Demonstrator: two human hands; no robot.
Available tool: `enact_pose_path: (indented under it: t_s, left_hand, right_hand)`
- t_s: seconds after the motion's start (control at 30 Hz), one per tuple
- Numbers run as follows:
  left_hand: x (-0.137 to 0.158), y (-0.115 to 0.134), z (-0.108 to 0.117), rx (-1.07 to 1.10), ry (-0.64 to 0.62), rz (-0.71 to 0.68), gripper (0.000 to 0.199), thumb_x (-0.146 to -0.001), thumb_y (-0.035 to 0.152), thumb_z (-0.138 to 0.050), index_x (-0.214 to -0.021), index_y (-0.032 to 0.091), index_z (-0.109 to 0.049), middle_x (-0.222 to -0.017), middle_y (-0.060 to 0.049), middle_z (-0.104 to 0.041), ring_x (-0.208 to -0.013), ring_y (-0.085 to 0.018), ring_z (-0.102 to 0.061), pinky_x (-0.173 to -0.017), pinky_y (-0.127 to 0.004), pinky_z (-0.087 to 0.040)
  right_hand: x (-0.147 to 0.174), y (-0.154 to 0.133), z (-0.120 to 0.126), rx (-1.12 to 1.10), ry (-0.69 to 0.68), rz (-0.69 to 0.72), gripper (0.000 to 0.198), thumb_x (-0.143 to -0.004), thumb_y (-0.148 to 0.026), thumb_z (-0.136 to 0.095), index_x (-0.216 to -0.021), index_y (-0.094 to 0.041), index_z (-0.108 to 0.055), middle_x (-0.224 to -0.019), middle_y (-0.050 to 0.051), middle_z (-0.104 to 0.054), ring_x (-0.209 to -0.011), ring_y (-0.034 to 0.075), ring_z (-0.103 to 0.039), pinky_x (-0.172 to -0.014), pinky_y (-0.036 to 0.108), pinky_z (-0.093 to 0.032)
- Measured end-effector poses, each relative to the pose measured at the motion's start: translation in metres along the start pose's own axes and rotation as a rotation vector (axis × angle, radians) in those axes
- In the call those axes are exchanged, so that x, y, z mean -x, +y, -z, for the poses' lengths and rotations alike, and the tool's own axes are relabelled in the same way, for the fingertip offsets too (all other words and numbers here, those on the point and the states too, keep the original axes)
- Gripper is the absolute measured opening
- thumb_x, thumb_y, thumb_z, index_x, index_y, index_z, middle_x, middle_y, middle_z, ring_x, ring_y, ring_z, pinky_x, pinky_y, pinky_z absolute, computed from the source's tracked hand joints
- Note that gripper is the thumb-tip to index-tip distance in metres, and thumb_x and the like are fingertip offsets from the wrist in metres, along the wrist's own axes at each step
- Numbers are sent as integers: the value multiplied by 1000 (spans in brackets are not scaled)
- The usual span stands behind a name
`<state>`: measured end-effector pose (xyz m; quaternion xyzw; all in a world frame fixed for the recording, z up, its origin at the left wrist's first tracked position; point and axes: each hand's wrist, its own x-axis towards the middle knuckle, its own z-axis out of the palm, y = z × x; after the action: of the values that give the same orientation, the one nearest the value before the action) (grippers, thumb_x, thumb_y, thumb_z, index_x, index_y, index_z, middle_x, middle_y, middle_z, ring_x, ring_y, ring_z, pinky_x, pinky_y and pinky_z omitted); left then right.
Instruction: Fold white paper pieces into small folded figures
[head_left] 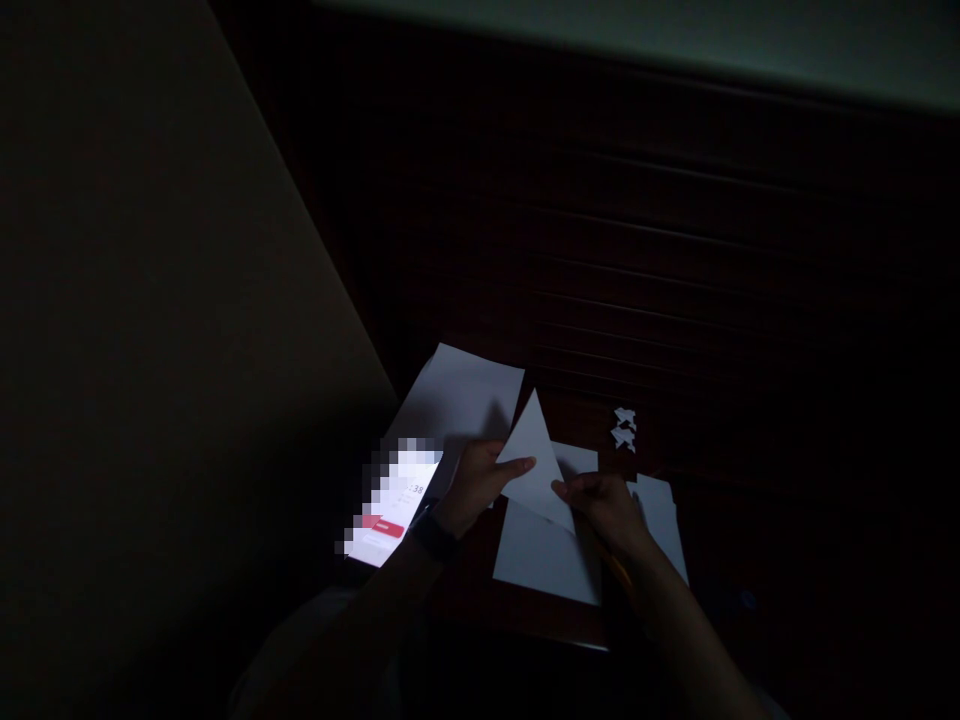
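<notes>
Pinching the triangular paper [536,440] right of the phone [386,527], the left hand [474,482] and right hand [609,508], fingers [523,466] closed on opposite edges, could crease it crookedly if dim light hides its outline.

The fingers of the left hand [474,485] behind the triangular paper [534,470] are hidden; that paper covers part of the white sheet [547,565] beneath. The right forearm [686,605], cut off by the near edge, partly hides a yellow-orange thing [616,570] too dim to name. Blocky squares obscure part of the phone [386,505]. The small white pieces [624,430] at far right are too small to make out.
</notes>
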<state>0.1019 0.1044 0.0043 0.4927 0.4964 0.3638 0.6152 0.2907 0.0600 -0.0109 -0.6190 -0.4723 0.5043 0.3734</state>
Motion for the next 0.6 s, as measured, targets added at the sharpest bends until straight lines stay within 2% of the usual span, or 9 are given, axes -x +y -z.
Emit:
enact_pose_path:
  t_s: [0.23,0.43,0.6]
  left_hand:
    - [1,2,1,-3,26,-27,30,-68,39,-67,-81,12,-67,-75,-7,-70,-63,-19,-65,-53,-27,-48]
    - [4,6,2,68,-64,-13,29,-65,33,-70,-87,14,-67,-82,-6,-70,-67,-21,-65,-56,-29,-50]
    - [-1,-2,3,47,9,-25,28,-66,33,-70,-86,13,-67,-80,-7,-70,-64,-20,-65,-54,-29,-49]
  right_hand:
    - [-3,7,-1,-44,-49,23,33,-69,-44,-66,-61,-12,-66,-58,4,-62,-49,12,-49,-49,24,-34]
    - [-3,9,1,10,-115,12,32,-71,-43,-64,-60,-12,-66,-52,2,-58,-45,10,-45,-46,23,-31]
    - [-4,11,-1,47,-93,53,30,-71,-41,-65,-61,-13,-66,-54,2,-60,-46,11,-47,-47,23,-32]
